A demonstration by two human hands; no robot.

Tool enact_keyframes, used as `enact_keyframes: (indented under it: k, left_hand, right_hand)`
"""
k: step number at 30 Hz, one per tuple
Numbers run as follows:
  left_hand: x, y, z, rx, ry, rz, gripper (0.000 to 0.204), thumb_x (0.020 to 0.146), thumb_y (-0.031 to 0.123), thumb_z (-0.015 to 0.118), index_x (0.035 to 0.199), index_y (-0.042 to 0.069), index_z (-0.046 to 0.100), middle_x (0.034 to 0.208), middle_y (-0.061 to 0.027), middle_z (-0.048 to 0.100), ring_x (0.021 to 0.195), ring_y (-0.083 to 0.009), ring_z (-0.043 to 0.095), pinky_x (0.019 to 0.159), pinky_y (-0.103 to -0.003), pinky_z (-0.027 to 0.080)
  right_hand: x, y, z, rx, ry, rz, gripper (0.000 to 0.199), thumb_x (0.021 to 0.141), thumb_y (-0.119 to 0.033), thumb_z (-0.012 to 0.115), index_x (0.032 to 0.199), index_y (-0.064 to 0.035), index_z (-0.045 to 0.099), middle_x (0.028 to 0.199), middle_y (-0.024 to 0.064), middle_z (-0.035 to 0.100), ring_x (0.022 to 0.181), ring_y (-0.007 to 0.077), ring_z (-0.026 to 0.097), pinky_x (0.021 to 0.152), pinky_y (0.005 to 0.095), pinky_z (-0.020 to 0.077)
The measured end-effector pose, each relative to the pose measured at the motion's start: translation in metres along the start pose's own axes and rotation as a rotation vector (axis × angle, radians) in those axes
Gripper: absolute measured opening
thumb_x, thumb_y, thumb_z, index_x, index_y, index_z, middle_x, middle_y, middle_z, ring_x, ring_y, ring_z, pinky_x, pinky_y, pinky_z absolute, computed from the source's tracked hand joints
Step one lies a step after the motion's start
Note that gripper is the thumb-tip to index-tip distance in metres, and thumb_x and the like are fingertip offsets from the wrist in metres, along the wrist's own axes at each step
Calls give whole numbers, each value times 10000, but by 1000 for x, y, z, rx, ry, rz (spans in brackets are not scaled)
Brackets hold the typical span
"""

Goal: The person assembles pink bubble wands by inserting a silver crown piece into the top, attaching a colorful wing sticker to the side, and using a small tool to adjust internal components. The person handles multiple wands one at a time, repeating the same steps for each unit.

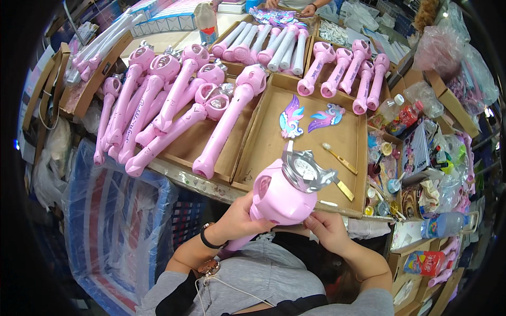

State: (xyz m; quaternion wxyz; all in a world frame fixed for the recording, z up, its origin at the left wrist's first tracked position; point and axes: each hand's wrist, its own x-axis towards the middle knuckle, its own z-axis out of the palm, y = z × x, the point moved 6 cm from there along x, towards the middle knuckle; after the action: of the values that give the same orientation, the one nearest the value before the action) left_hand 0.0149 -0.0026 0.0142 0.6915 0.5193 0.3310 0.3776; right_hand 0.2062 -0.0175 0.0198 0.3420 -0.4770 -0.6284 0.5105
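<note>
Pink wand (279, 197) — long axis diagonal, crown (307, 171) forward-right

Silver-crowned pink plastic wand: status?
Left hand grips silver-crowned pink plastic wand. Right hand at its near side. Tan-handled brush in brown cardboard tray beyond.

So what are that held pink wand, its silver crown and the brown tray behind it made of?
Pink wand: seemingly hard plastic, softly glossy with moulded openings.
Silver crown: mirror-like reflections suggest metallic-coated plastic, though it could be metal.
Brown tray: matte, plain brown surface; likely cardboard, possibly thin wood.
</note>
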Motion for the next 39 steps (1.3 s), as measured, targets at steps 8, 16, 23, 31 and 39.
enact_keyframes:
  k: [8, 16, 23, 31, 39]
  left_hand:
    - [1, 8, 0, 373, -90, 139, 692, 701, 199, 765, 1288, 31, 439, 1096, -91, 603, 978, -134, 562, 853, -289, 445]
    - [0, 11, -1, 486, -135, 175, 683, 662, 279, 765, 1237, 35, 488, 1006, -121, 641, 890, -213, 644, 786, -307, 490]
    - [-1, 21, 5, 482, -332, 222, 630, 669, 328, 765, 1165, 25, 523, 917, -128, 647, 791, -276, 651, 702, -320, 504]
    - [-4, 8, -2, 424, -337, 201, 625, 677, 264, 763, 1194, 17, 513, 981, -108, 654, 840, -189, 645, 750, -287, 491]
    - [-3, 0, -9, 379, -398, 231, 630, 689, 273, 762, 1205, 15, 511, 1014, -95, 650, 890, -177, 633, 787, -288, 480]
  right_hand:
    - [-15, 39, 22, 795, -339, 793, 294, 953, -254, 472, 859, 4, 578, 517, -31, 343, 402, 66, 270, 372, 216, 242]
    - [-12, 4, 22, -312, -156, -273, 184, 882, -114, 474, 797, 14, 575, 585, 171, 562, 518, 335, 564, 491, 395, 451]
    - [-44, 40, 40, 397, -405, 529, 227, 879, -80, 449, 653, -65, 458, 499, 9, 392, 395, 98, 346, 364, 255, 269]
    - [-60, 32, 60, 1065, -672, 956, 402, 969, -360, 338, 623, -160, 288, 506, -62, 214, 402, 44, 158, 331, 202, 114]
    - [-62, 21, 69, 1352, -853, 881, 424, 986, -399, 293, 642, -151, 301, 503, -61, 225, 400, 46, 163, 321, 197, 112]
